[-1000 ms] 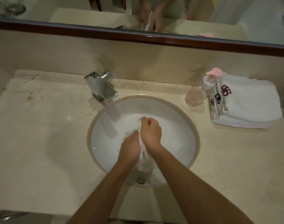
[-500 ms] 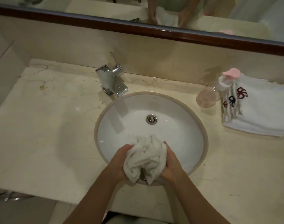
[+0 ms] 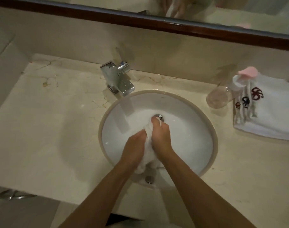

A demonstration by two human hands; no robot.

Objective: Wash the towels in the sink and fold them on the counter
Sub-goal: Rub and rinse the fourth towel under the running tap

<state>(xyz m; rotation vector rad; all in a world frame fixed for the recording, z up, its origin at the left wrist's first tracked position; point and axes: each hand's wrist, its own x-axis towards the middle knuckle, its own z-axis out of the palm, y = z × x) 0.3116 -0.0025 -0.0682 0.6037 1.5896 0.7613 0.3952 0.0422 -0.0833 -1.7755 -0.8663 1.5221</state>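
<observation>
The counter point(image 3: 46, 129) carries a round white sink point(image 3: 157, 99) at centre, with a mirror point(image 3: 239, 14) above the back wall. A stack of folded towels point(image 3: 272, 116) lies on the counter at far right. The tap point(image 3: 119, 79) stands behind the sink. A bottle point(image 3: 217, 97) sits just left of the stack. Inside the sink, the left hand point(image 3: 134, 148) and right hand point(image 3: 162, 135) each grip a bunched wet towel point(image 3: 148, 153), fingers curled round it, the hands side by side.
</observation>
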